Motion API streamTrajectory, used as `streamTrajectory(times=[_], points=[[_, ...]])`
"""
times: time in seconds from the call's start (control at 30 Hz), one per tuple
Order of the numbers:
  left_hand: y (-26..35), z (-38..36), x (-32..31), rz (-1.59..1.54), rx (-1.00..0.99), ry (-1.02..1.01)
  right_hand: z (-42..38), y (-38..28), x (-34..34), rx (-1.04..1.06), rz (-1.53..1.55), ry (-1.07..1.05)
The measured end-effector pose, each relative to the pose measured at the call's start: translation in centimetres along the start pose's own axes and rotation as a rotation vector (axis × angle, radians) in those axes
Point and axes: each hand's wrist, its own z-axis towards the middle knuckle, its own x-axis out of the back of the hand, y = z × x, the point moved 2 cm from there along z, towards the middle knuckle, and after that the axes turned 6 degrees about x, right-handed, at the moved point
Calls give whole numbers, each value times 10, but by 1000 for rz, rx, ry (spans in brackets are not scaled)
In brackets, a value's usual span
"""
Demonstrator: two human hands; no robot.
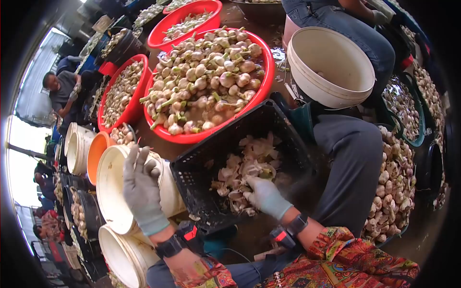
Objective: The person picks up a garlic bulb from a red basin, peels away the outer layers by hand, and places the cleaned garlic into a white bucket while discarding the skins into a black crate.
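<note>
My left hand (143, 185), in a grey glove, is raised with fingers spread beside the white buckets (113, 187); nothing shows in it. My right hand (268, 196), also gloved, is over a black crate (201, 192), its fingers closed at the edge of a heap of garlic peelings (254, 165). What those fingers hold, if anything, is hidden. Beyond the crate, a red basin (266, 72) holds a large pile of garlic bulbs (211, 72) and some water.
An empty-looking white bucket (331, 65) stands at upper right beside a seated person's jeans (355, 33). More garlic (391, 187) is heaped at right. Red basins (139, 113) and an orange bucket (98, 151) lie at left. Another person (65, 91) sits further back.
</note>
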Motion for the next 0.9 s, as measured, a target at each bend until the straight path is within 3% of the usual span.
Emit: streamTrajectory(times=[0.1,0.17,0.23,0.3,0.33,0.37,0.47,0.53,0.67,0.7,0.77,0.8,0.83,0.9], points=[[-59,103,-28,609,307,-30,0,9,-1,-135,87,-100],[-109,158,-28,1042,444,-189,4,15,-3,-186,142,-140],[-157,203,-12,1549,281,-555,8,17,-4,-184,184,-126],[-186,227,-6,1829,247,-782,13,20,-2,-225,200,-172],[-194,240,-9,1809,469,-802,17,21,2,-242,239,-154],[-199,245,-10,1900,564,-751,19,21,4,-260,281,-135],[-199,254,-22,1841,614,-727,23,20,10,-246,304,-73],[-179,244,-32,1643,704,-558,24,21,14,-231,310,-35],[-139,214,-20,1015,569,-232,20,7,23,-193,412,28],[-134,199,-18,1014,557,-227,18,5,23,-182,453,36],[-121,167,-11,497,355,-233,14,-3,29,-156,464,74],[-120,146,-7,382,281,-165,11,-5,28,-115,461,87],[-116,114,-16,113,305,-167,11,-17,41,-108,494,49],[-118,54,-25,-110,310,-95,4,-25,40,-99,677,76]])
